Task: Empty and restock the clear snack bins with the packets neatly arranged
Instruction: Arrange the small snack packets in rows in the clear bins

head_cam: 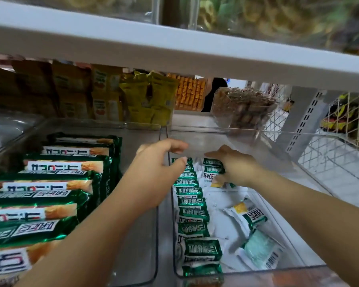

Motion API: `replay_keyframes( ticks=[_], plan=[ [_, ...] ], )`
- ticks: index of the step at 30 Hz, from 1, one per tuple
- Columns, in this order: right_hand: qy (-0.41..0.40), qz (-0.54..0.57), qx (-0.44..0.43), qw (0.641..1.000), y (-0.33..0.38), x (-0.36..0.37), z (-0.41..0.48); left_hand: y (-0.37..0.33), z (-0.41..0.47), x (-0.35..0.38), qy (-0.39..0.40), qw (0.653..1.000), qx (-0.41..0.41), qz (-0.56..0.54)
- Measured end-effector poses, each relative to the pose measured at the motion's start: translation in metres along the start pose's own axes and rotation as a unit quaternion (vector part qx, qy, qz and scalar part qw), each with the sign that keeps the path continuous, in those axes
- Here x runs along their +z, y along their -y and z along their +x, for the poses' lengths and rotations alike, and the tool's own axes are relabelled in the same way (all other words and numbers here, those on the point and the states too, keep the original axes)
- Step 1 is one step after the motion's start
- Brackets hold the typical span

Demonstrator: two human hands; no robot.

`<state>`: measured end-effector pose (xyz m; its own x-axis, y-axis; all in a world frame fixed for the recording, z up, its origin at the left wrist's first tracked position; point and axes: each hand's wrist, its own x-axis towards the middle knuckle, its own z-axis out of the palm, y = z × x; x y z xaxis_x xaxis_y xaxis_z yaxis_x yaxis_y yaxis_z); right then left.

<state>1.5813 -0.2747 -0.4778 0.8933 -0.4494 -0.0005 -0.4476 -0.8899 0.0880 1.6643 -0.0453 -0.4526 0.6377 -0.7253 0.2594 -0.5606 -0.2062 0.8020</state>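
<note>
Your right hand (236, 166) grips small green-and-white foil packets (212, 165) at the clear plastic bin's (267, 267) far end. Your left hand (160, 162), fingers loosely curled, steadies the standing row (192, 204). Release early and it may topple.

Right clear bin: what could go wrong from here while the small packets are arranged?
The row of small packets stands along the left wall of the right clear bin; if the left hand at its far end pulls away, it may topple. The right hand has several packets in one grip; some may slip. Loose packets lying beside the row may block a second row.
</note>
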Motion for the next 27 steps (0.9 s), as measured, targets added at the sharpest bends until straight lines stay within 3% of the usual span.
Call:
replay_keyframes(
  ticks=[2,5,6,9,11,18,24,27],
  plan=[
    [-0.044,0.059,0.027,0.997,-0.002,-0.005,-0.007,0.0,0.0,0.001,0.001,1.0,0.002,-0.01],
    [-0.073,0.258,0.083,0.96,-0.012,-0.026,-0.006,0.0,0.0,0.0,0.002,1.0,0.012,-0.025],
    [-0.067,0.263,0.1,0.957,-0.018,-0.032,-0.005,0.0,0.0,0.0,0.003,0.999,0.017,-0.028],
    [0.046,0.1,0.121,0.987,-0.028,-0.033,-0.005,0.0,0.0,0.0,0.003,0.999,0.02,-0.035],
    [0.118,0.023,0.115,0.986,-0.024,-0.024,-0.008,0.0,0.0,0.0,0.0,0.999,0.018,-0.037],
    [0.168,-0.078,0.097,0.978,-0.009,-0.016,-0.01,0.003,0.001,0.001,-0.009,0.999,0.022,-0.047],
    [0.186,-0.041,0.151,0.97,-0.001,-0.037,-0.024,0.001,0.0,0.0,-0.009,0.998,0.032,-0.051],
    [0.207,0.047,0.154,0.965,0.002,-0.044,-0.035,0.001,0.0,0.0,-0.006,0.998,0.037,-0.052]
  ],
)
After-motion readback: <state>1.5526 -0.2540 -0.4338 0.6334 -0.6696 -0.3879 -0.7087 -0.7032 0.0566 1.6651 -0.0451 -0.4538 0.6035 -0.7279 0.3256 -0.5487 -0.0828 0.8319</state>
